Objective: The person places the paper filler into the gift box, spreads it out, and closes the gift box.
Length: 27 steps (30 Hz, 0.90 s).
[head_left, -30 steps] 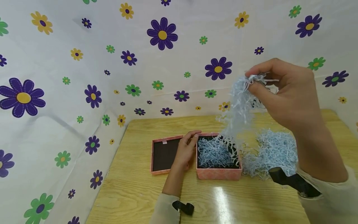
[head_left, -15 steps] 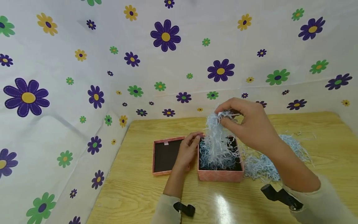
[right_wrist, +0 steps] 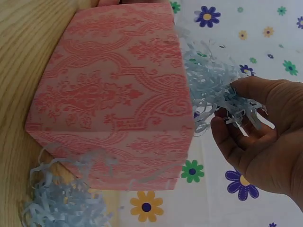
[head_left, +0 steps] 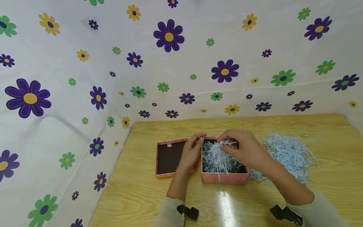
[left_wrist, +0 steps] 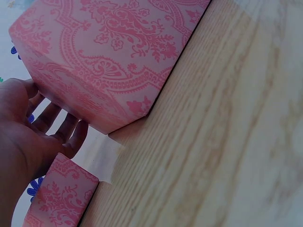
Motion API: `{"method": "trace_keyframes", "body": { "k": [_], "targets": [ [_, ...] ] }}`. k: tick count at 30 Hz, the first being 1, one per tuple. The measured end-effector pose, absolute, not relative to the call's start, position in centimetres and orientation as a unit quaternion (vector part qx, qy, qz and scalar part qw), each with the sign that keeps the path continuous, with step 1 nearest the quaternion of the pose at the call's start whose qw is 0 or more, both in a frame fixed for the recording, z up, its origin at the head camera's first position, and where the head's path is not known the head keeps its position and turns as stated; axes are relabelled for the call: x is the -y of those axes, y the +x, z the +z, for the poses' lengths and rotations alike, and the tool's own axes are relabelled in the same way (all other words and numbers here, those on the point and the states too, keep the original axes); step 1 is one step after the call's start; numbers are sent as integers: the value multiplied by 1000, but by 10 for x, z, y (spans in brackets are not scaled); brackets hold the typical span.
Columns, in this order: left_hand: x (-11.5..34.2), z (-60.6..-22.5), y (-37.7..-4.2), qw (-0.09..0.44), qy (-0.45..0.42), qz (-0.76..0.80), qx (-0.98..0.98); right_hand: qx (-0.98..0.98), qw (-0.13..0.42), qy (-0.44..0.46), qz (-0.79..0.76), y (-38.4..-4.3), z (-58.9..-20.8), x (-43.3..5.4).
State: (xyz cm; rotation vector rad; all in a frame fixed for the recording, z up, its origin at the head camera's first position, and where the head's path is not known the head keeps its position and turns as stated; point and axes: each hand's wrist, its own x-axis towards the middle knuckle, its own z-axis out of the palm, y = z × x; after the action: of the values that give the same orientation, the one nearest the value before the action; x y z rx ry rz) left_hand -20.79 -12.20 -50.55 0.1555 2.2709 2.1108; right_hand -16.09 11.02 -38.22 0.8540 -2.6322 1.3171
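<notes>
In the head view, the pink patterned box (head_left: 225, 179) stood open on the wooden tabletop (head_left: 136, 192), and the right hand (head_left: 246, 148) pinched a bunch of pale blue shredded paper (head_left: 221, 156) between thumb and fingers over it. The left hand (head_left: 190, 153) lay at the box's left wall; the dark-lined lid (head_left: 170, 159) was to the left, a pile of loose shreds (head_left: 290, 154) to the right.

In the left wrist view, the left fingers were loosely extended and seemed to rest against the box, gripping nothing, a light brace that probably suited steadying it.

In the right wrist view, strands spread from the pinch to the box's opening; good handling likely called for a gentle hold, kept low and inside the rim, so none trailed over the near wall
</notes>
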Motion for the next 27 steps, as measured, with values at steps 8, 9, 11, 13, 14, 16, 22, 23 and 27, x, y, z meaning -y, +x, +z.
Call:
{"method": "trace_keyframes", "body": {
  "k": [8,9,11,13,14,16,22,23,27],
  "targets": [
    [125,-507,-208,17,48,679,-733,853,11,306,422,-166,-417,-104],
    [125,-506,-207,17,48,678,-733,851,6,315,420,-166,-420,-103],
    [124,-505,-207,16,46,679,-732,851,0,327,411,-167,-425,-100],
    [123,-504,-207,15,47,680,-731,852,-8,334,403,-167,-429,-98],
    [123,-504,-207,16,49,682,-730,854,-11,338,396,-167,-430,-97],
    [123,-504,-207,16,52,683,-728,856,-17,342,386,-167,-433,-94],
    [123,-504,-208,11,52,679,-732,849,-57,366,377,-172,-437,-85],
    [123,-504,-208,10,52,679,-732,848,-67,366,377,-173,-438,-84],
    [123,-504,-208,9,52,682,-730,852,-98,358,369,-176,-439,-81]
  ]
}}
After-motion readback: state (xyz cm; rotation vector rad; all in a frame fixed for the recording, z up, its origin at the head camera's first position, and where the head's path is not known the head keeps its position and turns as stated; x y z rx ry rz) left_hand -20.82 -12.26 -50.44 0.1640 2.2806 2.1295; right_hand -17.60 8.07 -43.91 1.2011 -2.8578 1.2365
